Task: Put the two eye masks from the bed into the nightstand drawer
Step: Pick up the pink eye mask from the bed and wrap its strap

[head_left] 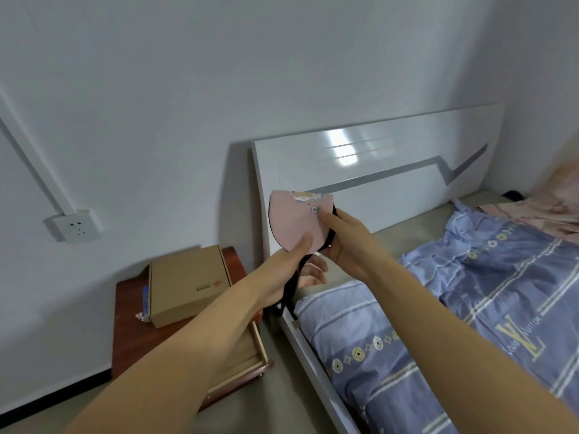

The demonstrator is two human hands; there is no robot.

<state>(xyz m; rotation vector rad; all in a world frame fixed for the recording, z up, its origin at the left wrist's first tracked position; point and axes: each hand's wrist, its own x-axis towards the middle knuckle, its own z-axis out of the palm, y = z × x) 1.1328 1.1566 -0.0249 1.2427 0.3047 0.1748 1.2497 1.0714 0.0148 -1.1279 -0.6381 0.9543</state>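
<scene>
I hold a pink eye mask (293, 219) folded in half, up in front of the white headboard. My left hand (300, 264) pinches its lower edge, and its black strap (289, 289) hangs down past that hand. My right hand (340, 239) grips the mask's right side and the strap. Below my left forearm the nightstand drawer (250, 361) stands pulled out, its inside mostly hidden by my arm. A dark object (513, 194) lies at the far head of the bed; I cannot tell what it is.
The red-brown nightstand (131, 311) carries a cardboard box (188, 283) on top. The bed has a blue patterned quilt (470, 308) and a pink cloth (539, 214) at the far right. A wall socket (73, 228) sits left of the nightstand.
</scene>
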